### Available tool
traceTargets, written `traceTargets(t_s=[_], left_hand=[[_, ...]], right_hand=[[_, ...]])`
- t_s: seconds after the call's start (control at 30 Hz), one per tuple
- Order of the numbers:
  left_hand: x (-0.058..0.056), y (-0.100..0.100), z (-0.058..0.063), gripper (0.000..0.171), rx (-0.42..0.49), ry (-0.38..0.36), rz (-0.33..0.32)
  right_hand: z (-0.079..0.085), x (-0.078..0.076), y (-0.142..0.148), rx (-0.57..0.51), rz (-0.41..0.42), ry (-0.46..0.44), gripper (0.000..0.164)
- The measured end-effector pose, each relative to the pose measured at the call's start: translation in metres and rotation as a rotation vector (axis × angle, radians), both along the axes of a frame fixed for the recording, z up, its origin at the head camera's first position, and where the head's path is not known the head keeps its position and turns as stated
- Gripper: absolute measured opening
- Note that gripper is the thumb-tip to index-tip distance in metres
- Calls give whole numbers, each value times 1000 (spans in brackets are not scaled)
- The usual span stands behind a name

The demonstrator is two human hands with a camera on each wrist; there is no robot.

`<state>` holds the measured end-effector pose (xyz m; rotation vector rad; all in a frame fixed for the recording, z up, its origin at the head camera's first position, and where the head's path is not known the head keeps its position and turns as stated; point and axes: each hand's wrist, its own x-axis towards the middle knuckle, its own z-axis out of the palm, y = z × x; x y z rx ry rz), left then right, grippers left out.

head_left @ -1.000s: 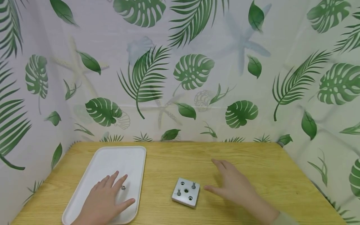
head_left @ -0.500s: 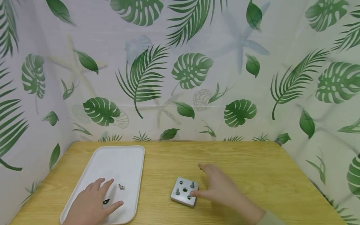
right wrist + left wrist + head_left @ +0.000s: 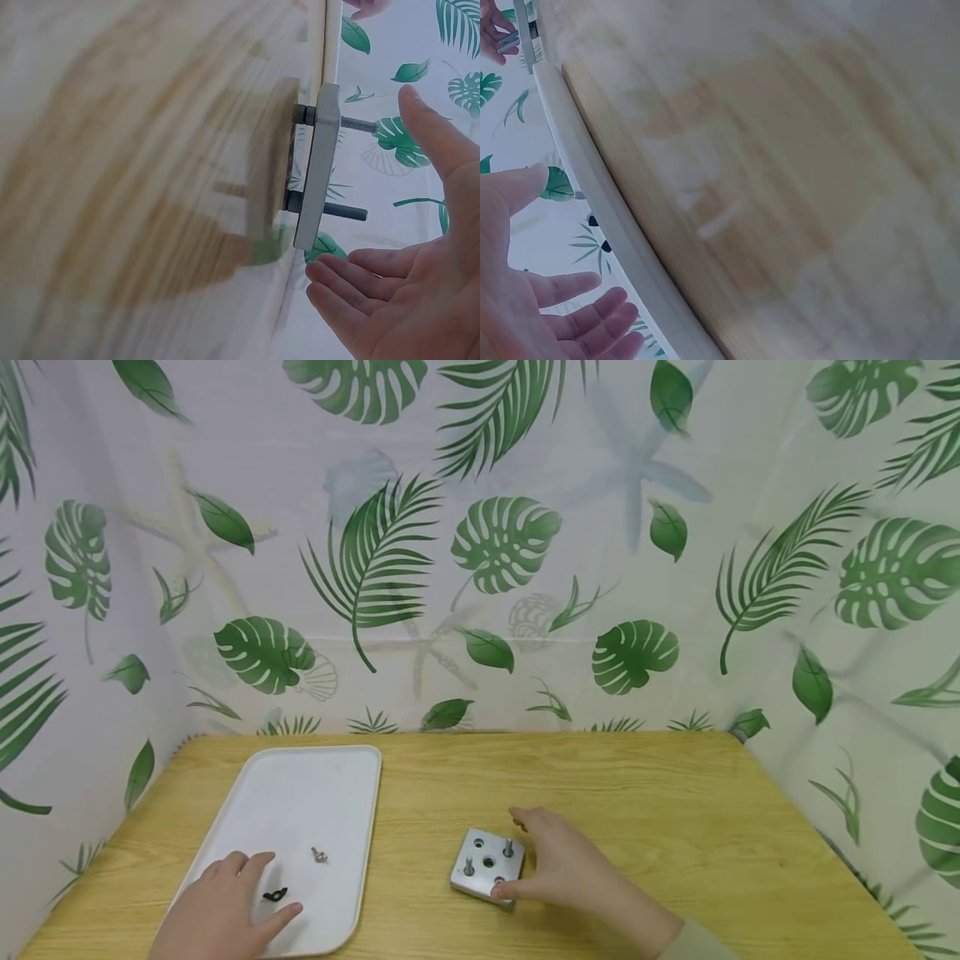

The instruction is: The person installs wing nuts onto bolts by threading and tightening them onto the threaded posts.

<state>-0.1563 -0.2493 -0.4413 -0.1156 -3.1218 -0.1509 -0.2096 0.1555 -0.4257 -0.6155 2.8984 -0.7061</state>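
Observation:
On the table's middle lies a square silver metal plate (image 3: pixel 480 881) with several holes and two threaded bolts (image 3: pixel 508 848) pointing up. In the right wrist view, dark bolt heads (image 3: pixel 294 200) show beneath the plate (image 3: pixel 319 161), between it and the tabletop. My right hand (image 3: pixel 566 868) is spread at the plate's right side, thumb over its front right corner; contact cannot be told. Over the white tray (image 3: pixel 322 768) hovers my left hand (image 3: pixel 217 906), fingers relaxed, holding nothing. A small black part (image 3: pixel 275 894) lies between its thumb and forefinger, and a small silver screw-like part (image 3: pixel 319 855) lies beyond.
The wooden table (image 3: pixel 615 768) runs back to a leaf-patterned cloth (image 3: pixel 525 685), which also hangs along both sides. The tray's raised rim (image 3: pixel 369 835) stands left of the plate.
My right hand has moved left to the plate. My left hand has drawn back leftward and nearer, uncovering the black part and more of the silver part. The camera view has shifted slightly.

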Motion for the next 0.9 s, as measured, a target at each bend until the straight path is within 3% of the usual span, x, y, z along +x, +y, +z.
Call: traceTargets(t_s=[0.2,0.53,0.9], left_hand=[[1,-3,3,82,89,-6,8],[-4,-3,1,70,250,-151,129],[-5,-8,-2,41,356,-120,148]], right_hand=[[-3,-2,-2,-23,16,-25,110],[-13,-5,0,-133,30,-87,100],[-14,-7,1,-297,-36,-208,90]])
